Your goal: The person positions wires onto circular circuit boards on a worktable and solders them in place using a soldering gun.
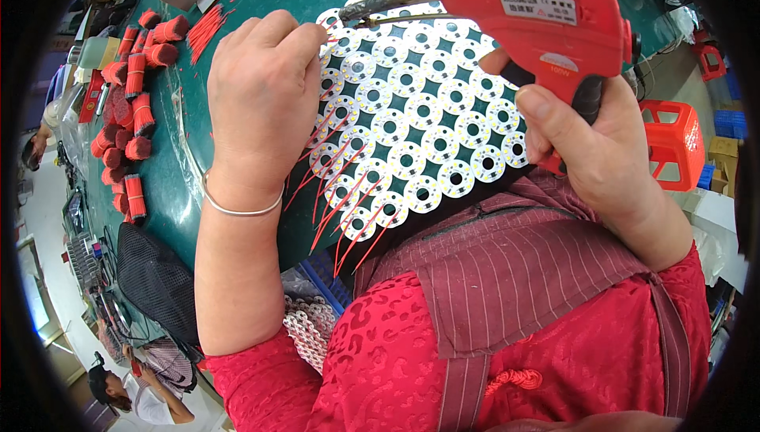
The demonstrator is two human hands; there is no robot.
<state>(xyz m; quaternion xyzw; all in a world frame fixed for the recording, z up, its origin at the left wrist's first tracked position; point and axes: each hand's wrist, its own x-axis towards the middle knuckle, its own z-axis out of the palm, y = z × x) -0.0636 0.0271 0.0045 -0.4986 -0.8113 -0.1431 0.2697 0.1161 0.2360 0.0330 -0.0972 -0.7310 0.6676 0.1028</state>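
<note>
My right hand [598,135] is wrapped round the grip of a red and black soldering gun [530,16], its index finger near the black trigger. The gun's tip points left, low over the far left part of a sheet of white round LED boards [423,111]. Each board is a ring with a dark centre hole and small yellow LEDs. Close to the tip, my left hand [265,87] is closed in a pinch, and a bit of red wire shows by its fingertips. Red wires [321,226] stick out from several boards along the sheet's left and near edge.
Bundles of red wire [136,115] are heaped at the left of the green table [178,194], with loose red wires [207,34] beside them. A black mesh chair back [154,274] stands lower left. An orange-red stool [673,145] is at the right. Another person [138,396] sits at the lower left.
</note>
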